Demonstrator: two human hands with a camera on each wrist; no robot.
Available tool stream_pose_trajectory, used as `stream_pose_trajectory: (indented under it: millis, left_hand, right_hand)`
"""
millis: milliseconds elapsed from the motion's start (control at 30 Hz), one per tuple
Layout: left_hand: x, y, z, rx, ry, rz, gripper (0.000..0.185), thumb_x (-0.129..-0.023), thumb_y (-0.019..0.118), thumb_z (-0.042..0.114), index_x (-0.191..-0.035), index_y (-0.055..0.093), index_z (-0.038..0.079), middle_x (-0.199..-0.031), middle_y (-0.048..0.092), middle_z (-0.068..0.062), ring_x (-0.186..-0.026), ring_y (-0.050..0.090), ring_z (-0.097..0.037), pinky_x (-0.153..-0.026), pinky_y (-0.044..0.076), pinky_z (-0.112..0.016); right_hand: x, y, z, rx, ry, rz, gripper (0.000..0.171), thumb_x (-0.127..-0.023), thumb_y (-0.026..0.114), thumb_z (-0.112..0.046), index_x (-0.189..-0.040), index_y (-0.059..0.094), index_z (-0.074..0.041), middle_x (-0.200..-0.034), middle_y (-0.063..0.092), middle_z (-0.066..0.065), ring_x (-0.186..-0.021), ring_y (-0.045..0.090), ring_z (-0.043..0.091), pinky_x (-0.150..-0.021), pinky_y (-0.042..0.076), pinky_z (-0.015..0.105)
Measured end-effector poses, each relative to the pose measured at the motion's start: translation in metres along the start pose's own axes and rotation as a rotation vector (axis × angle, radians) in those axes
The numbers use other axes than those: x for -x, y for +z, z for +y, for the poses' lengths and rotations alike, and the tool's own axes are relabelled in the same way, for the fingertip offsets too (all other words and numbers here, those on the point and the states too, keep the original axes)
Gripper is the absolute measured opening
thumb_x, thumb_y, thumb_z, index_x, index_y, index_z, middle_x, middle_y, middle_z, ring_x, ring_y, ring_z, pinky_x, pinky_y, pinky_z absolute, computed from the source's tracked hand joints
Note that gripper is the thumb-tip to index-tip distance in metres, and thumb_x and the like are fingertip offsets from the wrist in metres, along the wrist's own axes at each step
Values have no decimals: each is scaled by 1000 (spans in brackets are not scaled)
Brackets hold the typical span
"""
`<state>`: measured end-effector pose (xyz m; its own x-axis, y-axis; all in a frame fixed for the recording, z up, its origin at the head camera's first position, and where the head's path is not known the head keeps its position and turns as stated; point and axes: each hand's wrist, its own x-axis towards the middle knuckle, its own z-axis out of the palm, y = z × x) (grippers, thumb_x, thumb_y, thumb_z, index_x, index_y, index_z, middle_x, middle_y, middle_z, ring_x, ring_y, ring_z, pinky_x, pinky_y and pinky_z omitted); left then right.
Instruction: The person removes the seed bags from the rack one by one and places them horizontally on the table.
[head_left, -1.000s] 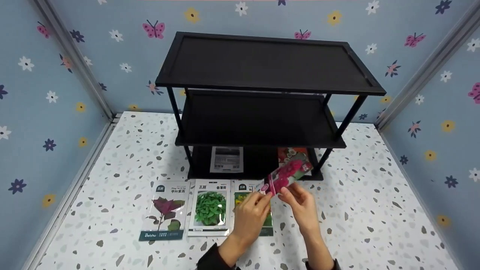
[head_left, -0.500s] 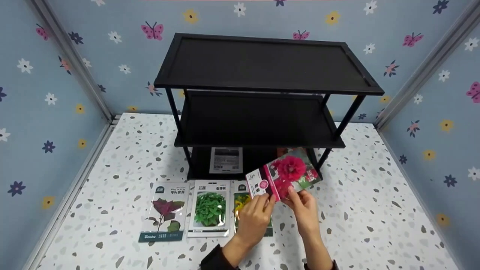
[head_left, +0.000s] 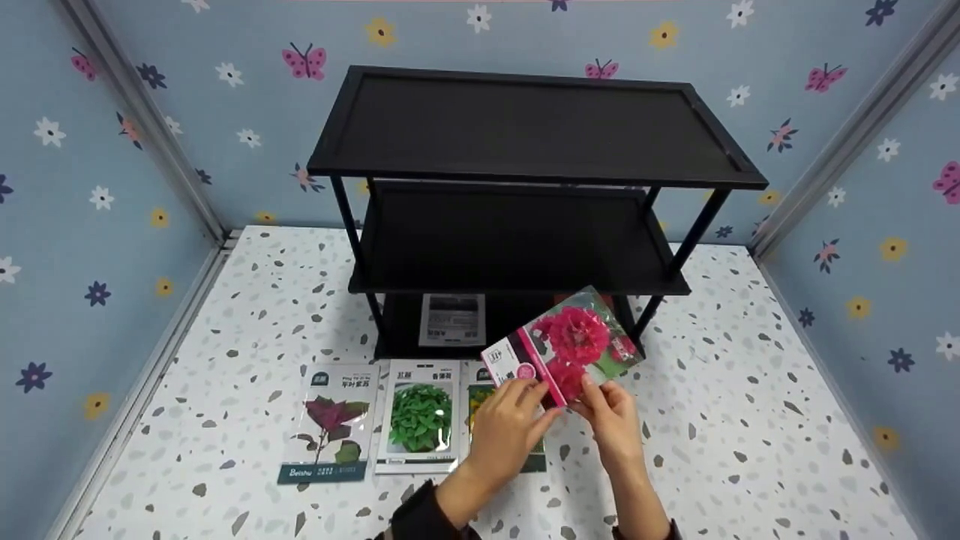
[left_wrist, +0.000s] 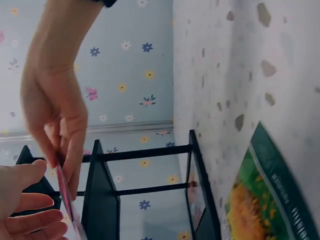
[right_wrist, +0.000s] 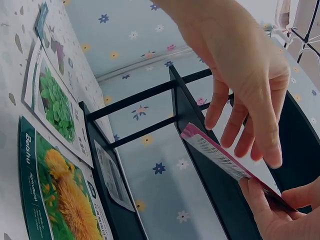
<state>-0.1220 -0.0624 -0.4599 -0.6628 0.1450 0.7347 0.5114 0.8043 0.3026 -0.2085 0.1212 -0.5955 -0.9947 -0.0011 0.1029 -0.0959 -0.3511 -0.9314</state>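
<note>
Speckled white tabletop (head_left: 720,420) in a flowered blue booth, black three-tier shelf (head_left: 525,127) at the back, both hands lifted before it, left hand (head_left: 504,431) and right hand (head_left: 611,420) pinching a pink-flower seed packet (head_left: 562,345) by its lower edge, three packets (head_left: 420,416) lying flat below.

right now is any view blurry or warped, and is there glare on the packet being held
Head view: sharp, even light, no glare on the pink flower packet; the wall edges bow slightly. Left wrist view: the left hand and the packet are soft, close to the lens. Right wrist view: tilted, the sunflower packet slightly blurred.
</note>
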Motion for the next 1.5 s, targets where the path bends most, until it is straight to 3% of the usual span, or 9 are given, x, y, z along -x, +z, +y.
stream_pose_trajectory:
  millis: [133, 300, 500, 833, 1167, 1500]
  left_hand:
    - [-14, -5, -12, 83, -123, -7, 40, -76, 68, 30, -103, 63, 0, -99, 60, -11, -92, 56, -21, -78, 49, -31]
    - [-24, -7, -26, 111, -287, -82, 53, -77, 67, 30, -115, 54, -4, -111, 55, -16, -102, 52, -28, -85, 45, -37]
    - [-25, -3, -33, 180, -395, -161, 58, -80, 64, 32, -121, 49, -7, -114, 53, -22, -105, 50, -33, -88, 42, -41]
    - [-21, -2, -35, 236, -441, -173, 33, -83, 62, 13, -108, 58, -8, -103, 59, -17, -93, 57, -29, -78, 49, -36]
    - [-12, 3, -31, 269, -428, -163, 23, -80, 65, 10, -98, 65, -4, -91, 64, -11, -79, 60, -21, -68, 50, -31]
    - [3, 18, -19, 465, -489, -115, 16, -73, 67, -4, -89, 67, -5, -79, 65, -11, -64, 60, -16, -57, 49, -18]
  right_hand:
    - [0, -3, 1, 2, 23, -14, 35, -86, 58, -19, -94, 51, 14, -95, 57, 32, -87, 59, 39, -70, 51, 43]
    - [1, -6, 1, -5, 31, -39, 34, -87, 57, -18, -97, 51, 14, -97, 57, 32, -87, 58, 39, -69, 51, 43]
    - [3, -6, -1, 20, 52, -62, 36, -88, 56, -19, -104, 52, 13, -99, 57, 31, -88, 57, 40, -70, 50, 44]
    - [0, -16, -9, 95, 87, -68, 36, -87, 58, -21, -104, 54, 11, -96, 59, 29, -86, 59, 38, -69, 51, 41]
    - [-19, -45, -11, 214, 45, -14, 31, -80, 66, -22, -94, 61, 5, -86, 60, 27, -79, 60, 37, -62, 51, 46]
    - [-29, -73, -17, 388, 16, 115, 35, -72, 74, -24, -92, 61, 3, -82, 62, 22, -68, 62, 30, -53, 52, 42]
